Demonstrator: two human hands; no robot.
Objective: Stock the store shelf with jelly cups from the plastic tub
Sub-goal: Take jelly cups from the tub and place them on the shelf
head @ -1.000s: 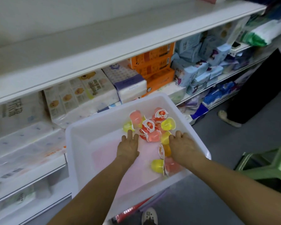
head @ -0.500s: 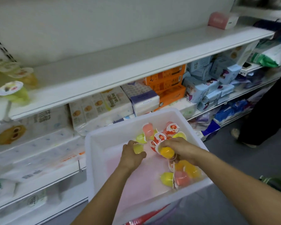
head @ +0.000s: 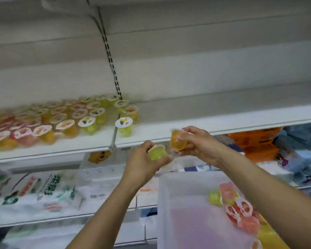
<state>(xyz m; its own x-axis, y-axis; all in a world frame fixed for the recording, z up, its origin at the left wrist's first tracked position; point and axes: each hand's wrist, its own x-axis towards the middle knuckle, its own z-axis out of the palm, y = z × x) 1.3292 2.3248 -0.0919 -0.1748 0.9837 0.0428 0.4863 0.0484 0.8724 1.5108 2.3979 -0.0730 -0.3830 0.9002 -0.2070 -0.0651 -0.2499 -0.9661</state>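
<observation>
My left hand point(head: 144, 160) grips a green jelly cup point(head: 157, 152), held up just below the front edge of the white store shelf point(head: 223, 121). Beside it, my right hand point(head: 196, 142) pinches an orange jelly cup point(head: 177, 141) at the shelf's lip. Many jelly cups point(head: 61, 119) stand in rows on the left part of that shelf, the nearest being a green one point(head: 124, 126). The white plastic tub point(head: 169, 194) sits low at the right, with several pink, green and yellow cups point(head: 237, 207) inside.
The right stretch of the shelf is bare. A slotted upright point(head: 111, 65) runs up the back wall. Below are packs of tissue point(head: 34, 191) and orange boxes point(head: 255, 142) on lower shelves.
Both hands have risen out of the tub, each carrying a cup, up to the shelf edge. My view has tilted up and left toward the stocked rows.
</observation>
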